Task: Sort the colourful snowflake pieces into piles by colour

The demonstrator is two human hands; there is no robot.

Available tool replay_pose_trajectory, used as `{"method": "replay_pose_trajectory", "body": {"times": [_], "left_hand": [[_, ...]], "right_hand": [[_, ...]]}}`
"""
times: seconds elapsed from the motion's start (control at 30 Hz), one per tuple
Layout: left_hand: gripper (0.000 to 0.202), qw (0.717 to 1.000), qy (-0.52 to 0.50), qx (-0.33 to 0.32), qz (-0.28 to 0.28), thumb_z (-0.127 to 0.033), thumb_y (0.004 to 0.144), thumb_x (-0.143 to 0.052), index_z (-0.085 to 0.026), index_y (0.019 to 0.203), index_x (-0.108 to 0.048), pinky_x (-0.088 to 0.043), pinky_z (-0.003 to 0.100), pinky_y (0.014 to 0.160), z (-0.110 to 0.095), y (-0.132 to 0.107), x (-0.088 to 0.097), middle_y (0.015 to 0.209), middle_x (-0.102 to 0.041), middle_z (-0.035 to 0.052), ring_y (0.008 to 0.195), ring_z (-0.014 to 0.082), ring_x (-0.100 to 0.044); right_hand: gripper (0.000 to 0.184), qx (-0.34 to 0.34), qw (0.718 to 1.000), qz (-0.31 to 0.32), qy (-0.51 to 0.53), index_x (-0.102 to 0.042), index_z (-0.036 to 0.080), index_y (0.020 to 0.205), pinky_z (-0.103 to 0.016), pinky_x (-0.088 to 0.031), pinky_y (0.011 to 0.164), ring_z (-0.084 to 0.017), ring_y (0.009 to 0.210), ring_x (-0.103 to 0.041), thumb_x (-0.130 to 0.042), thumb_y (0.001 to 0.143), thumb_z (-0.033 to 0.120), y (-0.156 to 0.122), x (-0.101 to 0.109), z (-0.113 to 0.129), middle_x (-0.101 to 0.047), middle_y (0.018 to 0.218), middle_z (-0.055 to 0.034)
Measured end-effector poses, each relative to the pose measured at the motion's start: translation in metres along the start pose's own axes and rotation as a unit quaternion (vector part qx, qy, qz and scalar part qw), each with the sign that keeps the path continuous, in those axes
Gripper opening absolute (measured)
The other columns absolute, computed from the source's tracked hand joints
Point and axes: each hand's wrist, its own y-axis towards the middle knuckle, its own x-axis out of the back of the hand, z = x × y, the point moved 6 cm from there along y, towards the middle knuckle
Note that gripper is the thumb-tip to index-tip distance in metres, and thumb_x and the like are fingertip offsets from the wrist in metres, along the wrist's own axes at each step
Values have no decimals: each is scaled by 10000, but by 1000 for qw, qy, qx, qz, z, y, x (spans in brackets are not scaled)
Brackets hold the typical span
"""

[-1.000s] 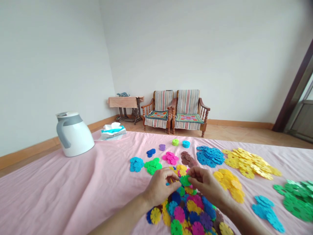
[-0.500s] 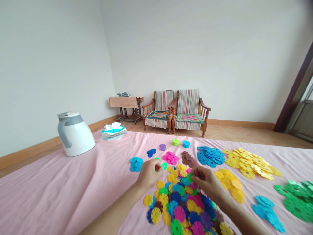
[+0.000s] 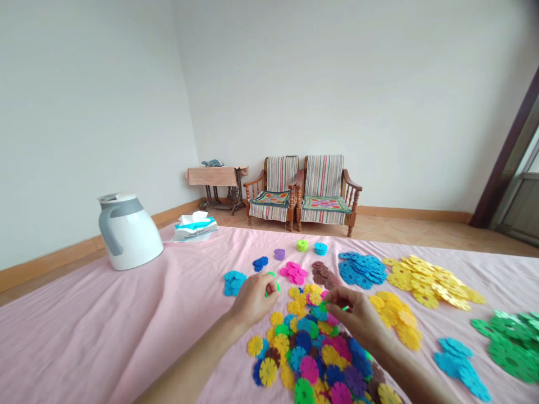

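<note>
My left hand [image 3: 256, 295] is closed, fingertips pinched on a bright green notched plastic disc [image 3: 278, 287] at the far left of the mixed pile; another bit of green shows just behind the fingers. Over the upper right of the pile, my right hand [image 3: 357, 315] pinches a green disc of its own, mostly hidden by the fingers. Below and between both hands spreads a heap of mixed flower-edged discs [image 3: 309, 367] in yellow, blue, pink, purple, brown and green. Beyond the hands lie small groups of pink discs [image 3: 293, 272] and brown discs [image 3: 324, 274].
Light blue discs [image 3: 234, 283] lie left of my left hand. Larger blue discs [image 3: 362, 269], yellow discs [image 3: 429, 279] and green discs [image 3: 516, 345] are grouped to the right. A white jug [image 3: 133, 235] and a tissue box [image 3: 196, 226] stand on the pink cloth [image 3: 105, 325].
The green disc that showed to the right of my left fingertips is now against them, in their pinch. My right hand has shifted slightly left, with green still at its fingertips.
</note>
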Motion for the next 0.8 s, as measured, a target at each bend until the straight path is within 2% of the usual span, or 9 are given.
{"method": "replay_pose_trajectory", "body": {"times": [0.07,0.17,0.23,0.3,0.4,0.57,0.67,0.8], "left_hand": [[16,994,-95,-30,40,-165,701,-581,-163,692,-594,-379,193,572,-20,-7,-10,681,-600,-6,615,114,-534],[106,973,-209,-45,86,-204,729,-599,-162,826,-608,-401,190,574,-46,-20,-24,736,-618,-2,636,113,-540],[83,966,-239,-47,86,-197,756,-575,-163,826,-603,-401,190,582,-56,-26,-29,724,-610,-7,644,111,-538],[49,966,-244,-42,70,-184,772,-551,-163,778,-595,-391,190,575,-57,-28,-30,673,-588,-17,628,108,-527],[78,974,-225,-24,29,-180,778,-534,-164,715,-577,-377,190,554,-42,-19,-27,638,-579,-22,601,105,-520],[75,989,-107,37,-93,-164,746,-545,-160,684,-588,-394,217,598,15,3,-3,677,-616,1,618,123,-546],[66,990,-71,66,-104,-143,732,-547,-163,724,-609,-400,215,603,41,10,5,688,-633,0,615,121,-563],[67,993,-13,87,-79,-125,705,-564,-171,692,-611,-379,198,571,55,10,1,654,-630,-13,589,108,-560]], "right_hand": [[64,7,1000,14,18,-593,174,715,-225,-359,520,-114,565,-472,-548,685,210,-3,-5,8,-525,583,34],[75,17,998,19,49,-558,179,758,-218,-361,511,-106,563,-466,-559,686,199,-8,-14,22,-516,615,39],[67,24,998,15,64,-528,183,738,-214,-362,508,-101,561,-457,-566,685,197,-11,-18,31,-498,623,43],[65,29,997,18,70,-506,188,701,-209,-359,503,-100,564,-450,-568,691,202,-13,-21,37,-481,616,46],[93,25,998,17,57,-498,191,668,-204,-349,486,-99,548,-444,-557,721,238,-14,-20,35,-461,585,51],[153,9,999,-46,22,-515,195,707,-226,-395,500,-124,555,-504,-507,773,333,-5,-3,1,-509,600,31],[150,-7,997,-78,-16,-521,206,716,-241,-422,517,-139,557,-536,-509,761,348,1,7,-20,-541,607,24],[130,-26,995,-85,-40,-518,219,700,-238,-432,479,-141,519,-557,-506,749,339,2,10,-31,-543,579,33]]}}
